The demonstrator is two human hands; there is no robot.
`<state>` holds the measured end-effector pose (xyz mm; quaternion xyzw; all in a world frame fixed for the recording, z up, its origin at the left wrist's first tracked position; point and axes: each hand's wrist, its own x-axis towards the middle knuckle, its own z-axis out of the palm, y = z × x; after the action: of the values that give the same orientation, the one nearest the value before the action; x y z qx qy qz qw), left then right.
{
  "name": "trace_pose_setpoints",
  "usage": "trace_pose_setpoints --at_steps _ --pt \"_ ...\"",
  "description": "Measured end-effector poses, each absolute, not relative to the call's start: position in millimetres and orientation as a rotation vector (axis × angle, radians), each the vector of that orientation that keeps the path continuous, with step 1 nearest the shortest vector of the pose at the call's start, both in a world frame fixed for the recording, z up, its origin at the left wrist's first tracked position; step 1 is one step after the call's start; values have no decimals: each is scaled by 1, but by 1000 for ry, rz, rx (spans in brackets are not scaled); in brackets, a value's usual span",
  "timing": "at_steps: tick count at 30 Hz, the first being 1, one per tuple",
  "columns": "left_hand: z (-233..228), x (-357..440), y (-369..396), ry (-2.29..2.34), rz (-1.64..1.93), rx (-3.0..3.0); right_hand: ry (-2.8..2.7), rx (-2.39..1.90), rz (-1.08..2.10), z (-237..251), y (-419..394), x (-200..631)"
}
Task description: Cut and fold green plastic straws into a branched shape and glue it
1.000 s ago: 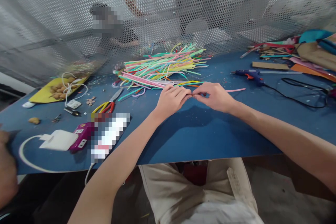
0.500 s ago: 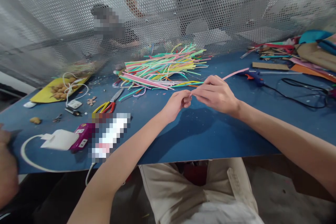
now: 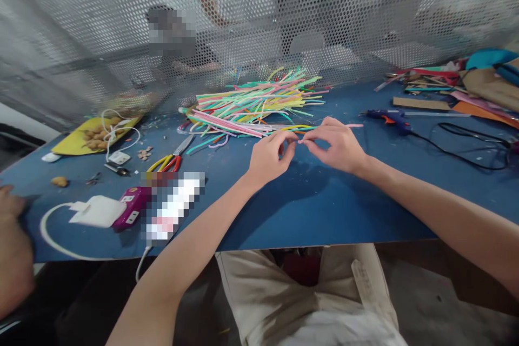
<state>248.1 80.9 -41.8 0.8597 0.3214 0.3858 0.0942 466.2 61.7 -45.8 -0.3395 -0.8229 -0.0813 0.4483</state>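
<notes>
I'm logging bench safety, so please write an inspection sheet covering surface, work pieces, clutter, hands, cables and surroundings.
Surface: blue tabletop, small brown bits scattered at left.
Work pieces: pink strip in the right hand; pile of coloured strips beyond the hands.
Clutter: tool with red and yellow handles, glue gun.
Hands: right pinches the strip; left hand near its end, contact unclear.
Cables: black cable from glue gun; white cable looping from charger.
Surroundings: perforated screen behind; another person's hand at left edge.
</notes>
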Motion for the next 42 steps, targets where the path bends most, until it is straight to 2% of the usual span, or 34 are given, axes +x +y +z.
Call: trace_pose_setpoints --at_steps 4,7,12,20,27,30,33,36,42 --pt "-43 245 82 877 1230 2709 -1946 -951 6 -46 58 464" --pt "-43 244 83 867 1257 2751 -1976 -942 2 -47 56 464" --pt "-41 244 82 832 1133 2693 -2064 -853 -209 -49 58 466" --pt "-39 252 82 697 808 1875 -2238 -705 -616 -45 63 482" --pt "-34 249 85 590 604 1602 -2361 -511 -793 -38 64 492" --pt "-35 246 89 636 519 1808 -2396 -503 -796 -39 68 490" --pt "-40 242 92 823 561 2356 -2447 -641 -715 -42 72 486" --pt "-42 242 89 903 789 2746 -2511 -764 -593 -47 69 476" --pt "-34 253 56 661 1186 2892 -2516 -795 -294 -65 56 445"
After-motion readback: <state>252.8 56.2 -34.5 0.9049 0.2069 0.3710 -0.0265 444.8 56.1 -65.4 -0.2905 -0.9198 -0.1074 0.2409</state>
